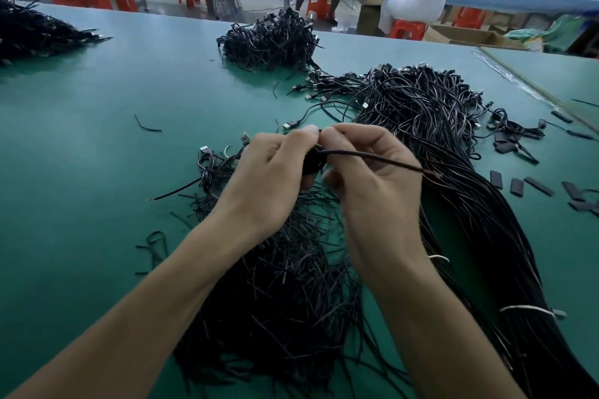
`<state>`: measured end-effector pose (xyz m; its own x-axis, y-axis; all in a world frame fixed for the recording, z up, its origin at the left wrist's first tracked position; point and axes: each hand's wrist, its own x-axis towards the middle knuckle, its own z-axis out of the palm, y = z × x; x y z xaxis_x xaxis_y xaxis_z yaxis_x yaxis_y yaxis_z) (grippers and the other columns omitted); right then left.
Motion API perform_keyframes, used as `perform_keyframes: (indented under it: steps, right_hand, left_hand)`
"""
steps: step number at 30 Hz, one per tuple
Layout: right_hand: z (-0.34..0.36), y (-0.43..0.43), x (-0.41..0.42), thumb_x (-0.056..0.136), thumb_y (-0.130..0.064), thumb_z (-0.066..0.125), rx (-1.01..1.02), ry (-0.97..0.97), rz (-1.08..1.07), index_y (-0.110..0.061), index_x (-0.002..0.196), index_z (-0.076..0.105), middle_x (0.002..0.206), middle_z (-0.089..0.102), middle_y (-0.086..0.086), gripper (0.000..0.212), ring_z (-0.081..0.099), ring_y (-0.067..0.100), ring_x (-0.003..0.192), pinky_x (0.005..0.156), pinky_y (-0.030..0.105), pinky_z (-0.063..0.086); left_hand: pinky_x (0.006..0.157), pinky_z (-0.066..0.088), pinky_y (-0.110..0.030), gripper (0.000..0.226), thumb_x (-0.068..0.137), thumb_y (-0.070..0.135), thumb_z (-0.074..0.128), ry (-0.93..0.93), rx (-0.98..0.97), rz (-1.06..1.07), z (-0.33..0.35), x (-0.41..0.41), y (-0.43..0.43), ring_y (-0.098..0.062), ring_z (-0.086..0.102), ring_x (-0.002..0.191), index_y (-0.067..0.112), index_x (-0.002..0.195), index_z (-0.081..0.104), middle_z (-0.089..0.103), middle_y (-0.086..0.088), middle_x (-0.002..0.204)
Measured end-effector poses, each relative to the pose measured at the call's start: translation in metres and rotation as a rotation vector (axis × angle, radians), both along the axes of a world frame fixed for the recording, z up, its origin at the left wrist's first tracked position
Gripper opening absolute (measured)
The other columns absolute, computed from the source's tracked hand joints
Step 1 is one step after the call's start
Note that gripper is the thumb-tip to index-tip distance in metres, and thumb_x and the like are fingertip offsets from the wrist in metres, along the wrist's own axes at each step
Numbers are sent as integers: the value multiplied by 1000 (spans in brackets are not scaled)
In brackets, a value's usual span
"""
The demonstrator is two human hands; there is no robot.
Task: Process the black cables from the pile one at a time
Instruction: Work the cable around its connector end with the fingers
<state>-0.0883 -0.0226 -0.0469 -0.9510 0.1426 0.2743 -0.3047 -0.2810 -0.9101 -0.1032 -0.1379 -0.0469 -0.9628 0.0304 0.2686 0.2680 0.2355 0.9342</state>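
Running rightward from where hands meet, black cable (372, 156) is held above green table (97, 139), long axis left-to-right, free end toward cable pile (437, 126). Coiled part is gripped by left hand (269, 178); strand is pinched by right hand (372, 191), hands touching. Pile is judged nearer right hand.

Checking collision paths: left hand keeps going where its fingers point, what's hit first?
The right hand: the left hand points at its fingertips, which look nearly touching as both pinch the cable. Depth seems matched, but one view can't confirm.
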Motion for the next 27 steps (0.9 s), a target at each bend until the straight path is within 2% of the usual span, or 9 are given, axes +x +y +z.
perform_keyframes:
  steps: [3, 6, 9, 13, 16, 18, 20, 23, 27]
  right_hand:
    - [3, -3, 2, 92, -3, 63, -26, -19, 71, -10, 86, 66, 67, 64, -11, 10, 57, -3, 59, 58, 12, 46]
    - [5, -2, 5, 95, -4, 60, 81, -41, 125, -6, 88, 67, 66, 63, -12, 10, 54, -4, 59, 59, 12, 44]
    - [5, -5, 9, 96, -8, 62, 259, -47, 136, -4, 89, 70, 71, 66, 0, 11, 55, 16, 66, 67, 36, 48]
    - [7, -4, 9, 94, -13, 66, 489, 2, 115, -13, 88, 72, 85, 72, 7, 10, 61, 13, 70, 68, 36, 52]
    - [6, -2, 7, 91, -15, 70, 644, 67, 23, -23, 86, 73, 83, 61, -6, 10, 55, -1, 69, 66, 14, 42]
    - [4, -2, 9, 89, -16, 73, 729, 128, -62, -25, 89, 74, 83, 55, -13, 9, 54, -4, 74, 68, 11, 43]
    - [3, -4, 11, 89, -18, 73, 868, 250, -147, -23, 93, 75, 86, 54, -14, 7, 54, 0, 77, 67, 17, 46]
    - [4, -2, 14, 92, -14, 68, 1042, 474, -210, -12, 95, 74, 91, 55, -3, 8, 54, 12, 81, 65, 38, 52]
    - [13, 5, 15, 89, -6, 69, 1247, 609, -209, -6, 91, 69, 106, 58, 8, 2, 54, 25, 95, 72, 46, 52]
  left_hand:
    - [39, 26, -13, 43, 94, 44, 39, -35, 130, -66, 3, -1, -2, -2, 29, 37, 23, 57, 40, 33, 11, 44]
    - [34, 24, -12, 36, 101, 40, 35, -51, 259, -105, 8, 0, -3, 0, 26, 33, 10, 84, 48, 32, 11, 39]
    - [34, 25, -12, 33, 107, 34, 32, -61, 335, -33, 11, 2, -3, 0, 28, 31, 9, 103, 54, 33, 11, 38]
    - [34, 26, -14, 42, 106, 42, 32, -63, 358, 59, 11, 0, -7, -1, 30, 32, 25, 87, 66, 37, 12, 40]
    - [36, 24, -17, 54, 105, 48, 34, -73, 352, 54, 10, -1, -6, -7, 25, 33, 29, 68, 70, 34, 8, 41]
    - [33, 25, -18, 59, 105, 47, 35, -78, 350, 96, 8, -3, -4, -5, 30, 31, 30, 60, 69, 40, 9, 40]
    - [33, 24, -19, 61, 105, 47, 35, -105, 360, 101, 6, -5, -4, -8, 29, 31, 28, 59, 69, 41, 5, 43]
    - [35, 24, -17, 62, 105, 47, 38, -166, 396, 64, 5, -6, -4, -11, 25, 32, 21, 55, 64, 34, 0, 45]
    - [38, 21, -12, 53, 106, 39, 40, -312, 352, -45, 4, -4, -6, -8, 19, 32, 19, 58, 46, 26, 3, 47]
